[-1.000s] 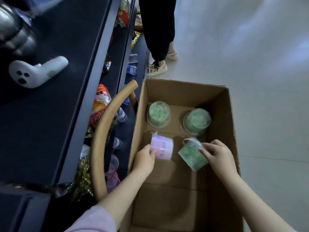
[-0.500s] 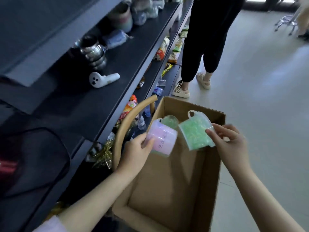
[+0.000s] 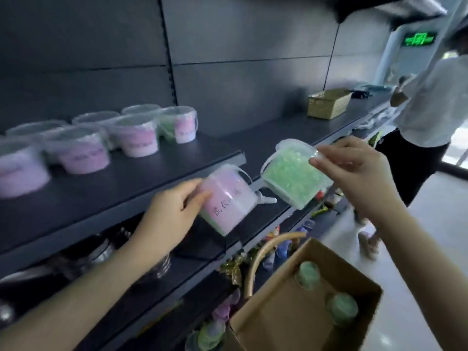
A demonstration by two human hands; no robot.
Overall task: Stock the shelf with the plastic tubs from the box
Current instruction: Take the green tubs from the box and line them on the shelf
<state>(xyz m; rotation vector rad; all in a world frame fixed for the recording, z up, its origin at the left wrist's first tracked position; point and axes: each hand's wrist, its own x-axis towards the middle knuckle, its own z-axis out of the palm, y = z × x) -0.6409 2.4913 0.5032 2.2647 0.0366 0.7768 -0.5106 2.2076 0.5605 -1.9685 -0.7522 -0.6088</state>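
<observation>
We note two tubs in the air, both off the shelf. The pink tub (image 3: 228, 202) is tilted, lid end up and to the right, with dark handwriting on its side. The left hand (image 3: 172, 211) grips it, fingers and thumb curled round its lower half. The tub sits just in front of the shelf's front edge.

The green tub (image 3: 295, 179) is just to the right of the pink one, also tilted. The right hand (image 3: 354, 173) pinches it at the lid rim, thumb and fingers closed on the edge.

On the dark shelf (image 3: 114, 191) behind the pink tub stands a group of lidded tubs (image 3: 138, 140), mostly pink-lilac, upright and blurred towards the left.

Below right, the open cardboard box (image 3: 278, 323) holds two green tubs (image 3: 307, 274) against its far side. A curved tan handle (image 3: 266, 252) rises beside the box.

Further along the shelf there is a woven basket (image 3: 329, 103). Another person (image 3: 430, 110) stands at the far right, under a green lit sign (image 3: 420, 39).
</observation>
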